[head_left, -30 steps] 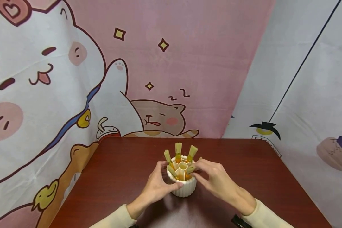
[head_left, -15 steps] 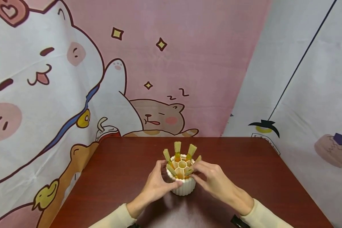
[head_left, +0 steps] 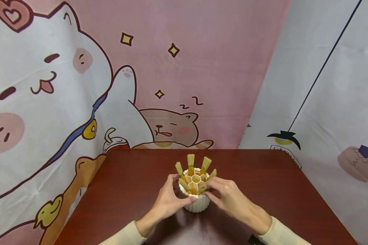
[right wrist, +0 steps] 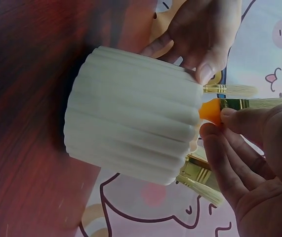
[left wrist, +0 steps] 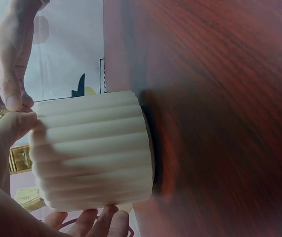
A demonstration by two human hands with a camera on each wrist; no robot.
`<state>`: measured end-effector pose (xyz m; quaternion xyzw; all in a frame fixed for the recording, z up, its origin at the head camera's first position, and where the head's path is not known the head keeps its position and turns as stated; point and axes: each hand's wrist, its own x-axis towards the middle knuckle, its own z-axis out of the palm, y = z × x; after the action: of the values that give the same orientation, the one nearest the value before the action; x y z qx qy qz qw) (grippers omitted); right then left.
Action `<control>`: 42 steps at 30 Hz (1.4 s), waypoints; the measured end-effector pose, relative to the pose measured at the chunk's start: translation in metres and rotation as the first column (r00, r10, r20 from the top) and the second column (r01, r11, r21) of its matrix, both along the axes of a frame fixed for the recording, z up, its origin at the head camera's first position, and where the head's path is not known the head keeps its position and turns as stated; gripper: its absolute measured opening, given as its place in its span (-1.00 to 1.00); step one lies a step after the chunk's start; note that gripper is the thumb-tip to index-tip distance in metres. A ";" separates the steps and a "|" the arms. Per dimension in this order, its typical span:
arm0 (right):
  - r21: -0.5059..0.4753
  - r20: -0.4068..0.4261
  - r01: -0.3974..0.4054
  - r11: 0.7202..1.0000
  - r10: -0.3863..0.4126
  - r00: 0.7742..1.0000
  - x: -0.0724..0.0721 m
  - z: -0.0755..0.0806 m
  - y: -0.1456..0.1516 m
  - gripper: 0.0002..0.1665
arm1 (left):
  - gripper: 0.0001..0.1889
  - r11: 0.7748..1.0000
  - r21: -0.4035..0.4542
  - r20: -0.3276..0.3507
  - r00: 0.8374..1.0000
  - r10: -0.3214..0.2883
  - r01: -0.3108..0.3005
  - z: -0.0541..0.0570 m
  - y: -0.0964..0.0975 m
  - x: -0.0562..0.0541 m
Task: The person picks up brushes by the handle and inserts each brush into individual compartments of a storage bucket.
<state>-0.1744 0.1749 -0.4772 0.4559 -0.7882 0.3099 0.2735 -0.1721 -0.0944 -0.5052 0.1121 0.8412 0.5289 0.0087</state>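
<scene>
A white ribbed round holder (head_left: pixel 197 205) stands upright on the table, divided at the top into compartments around a central ring. Several flat paintbrushes lean outward from it, bristles up, such as the one at the back (head_left: pixel 190 160). My left hand (head_left: pixel 165 200) grips the holder from the left, with the thumb at the front rim and the fingers round the far side. My right hand (head_left: pixel 230 197) pinches a paintbrush (right wrist: pixel 234 103) by its orange handle near the green ferrule, at the front right of the rim. Its lower handle is hidden inside the holder.
The dark red-brown table (head_left: pixel 135 177) spreads out around the holder. Behind it hangs a cloth (head_left: pixel 227 68) printed with cartoon animals, reaching the table's back edge. Light-coloured sleeves (head_left: pixel 285 228) cover both forearms.
My right hand has shifted slightly left, and the pinched paintbrush has moved a little toward the holder's front. Another brush at the right now shows behind the fingers. The left hand keeps its grip.
</scene>
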 end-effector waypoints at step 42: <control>0.060 -0.014 0.213 0.975 -0.213 0.977 0.005 -0.013 0.000 -0.57 | 0.06 1.000 -0.024 -0.006 1.000 0.001 -0.002 -0.002 0.001 0.000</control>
<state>-0.1698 0.1745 -0.4904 0.3781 -0.8406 0.2530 0.2940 -0.1725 -0.0933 -0.5076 0.1130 0.8476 0.5184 0.0069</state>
